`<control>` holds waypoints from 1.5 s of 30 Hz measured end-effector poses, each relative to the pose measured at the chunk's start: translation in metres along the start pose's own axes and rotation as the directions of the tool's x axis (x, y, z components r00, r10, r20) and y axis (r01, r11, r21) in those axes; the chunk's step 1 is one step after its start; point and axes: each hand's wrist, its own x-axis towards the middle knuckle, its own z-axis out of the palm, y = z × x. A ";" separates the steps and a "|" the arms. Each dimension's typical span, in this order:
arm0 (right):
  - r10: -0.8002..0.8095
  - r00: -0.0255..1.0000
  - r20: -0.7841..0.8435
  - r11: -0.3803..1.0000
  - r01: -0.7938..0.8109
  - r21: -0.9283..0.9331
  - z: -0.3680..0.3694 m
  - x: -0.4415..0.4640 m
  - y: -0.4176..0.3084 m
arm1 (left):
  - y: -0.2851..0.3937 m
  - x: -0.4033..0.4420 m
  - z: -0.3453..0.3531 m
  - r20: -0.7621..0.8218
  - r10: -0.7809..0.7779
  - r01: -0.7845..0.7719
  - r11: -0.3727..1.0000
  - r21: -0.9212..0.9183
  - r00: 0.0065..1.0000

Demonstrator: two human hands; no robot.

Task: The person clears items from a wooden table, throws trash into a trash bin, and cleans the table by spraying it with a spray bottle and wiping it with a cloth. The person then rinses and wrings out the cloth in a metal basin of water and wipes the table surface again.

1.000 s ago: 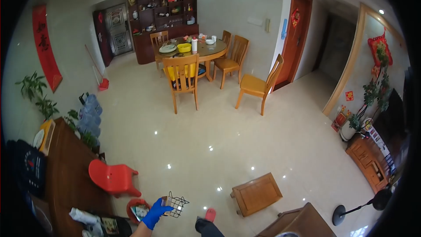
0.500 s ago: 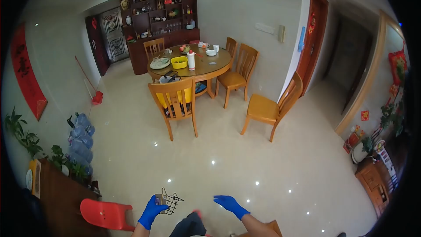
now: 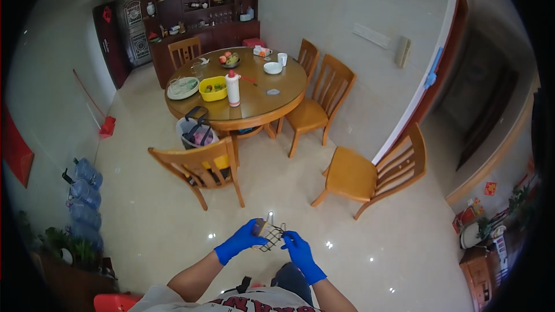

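Holds, at the lower centre of the frame, a small black open-grid wire rack (image 3: 272, 238) and a small brown-and-grey boxy piece (image 3: 259, 228) at its left side, with the blue-gloved left hand (image 3: 240, 241) curled narrow around them. Sets the blue-gloved right hand (image 3: 300, 257) at the right edge of the rack, fingers bent; cannot tell whether pinching the wire or only touching it. Has everything in the air, above a glossy pale floor (image 3: 144, 225). Faces, in the upper centre of the frame, a round brown wooden table (image 3: 289, 89), well apart from the hands. Sees on it a yellow rectangular plastic basket (image 3: 215, 97), just right of that a tall white bottle (image 3: 233, 91) with a red cap, then a round white dish (image 3: 273, 68) and a white cup (image 3: 282, 59) side by side. Finds a slatted light-brown wooden chair (image 3: 188, 162) left of centre, near the table, and a yellow-brown wooden chair (image 3: 350, 173) right of centre, well apart from it. Has translucent blue water bottles (image 3: 87, 196) at the left.
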 end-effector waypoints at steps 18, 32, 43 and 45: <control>-0.025 0.807 0.590 0.940 0.220 -0.262 -0.029 0.605 -0.096 | 0.145 0.366 -0.165 -0.369 -0.149 -0.166 0.700 -0.695 0.917; -0.370 0.799 0.475 0.504 0.602 -0.620 0.025 0.982 -0.124 | 0.133 0.630 -0.266 -0.832 0.072 0.379 0.866 0.326 0.550; -0.236 0.686 0.688 0.618 0.652 -0.439 0.100 1.107 -0.123 | 0.137 0.776 -0.285 -0.910 0.099 0.652 0.667 0.361 0.403; -0.253 0.691 0.677 0.682 0.624 -0.382 0.094 1.113 -0.123 | 0.134 0.785 -0.288 -0.916 0.140 0.657 0.657 0.371 0.377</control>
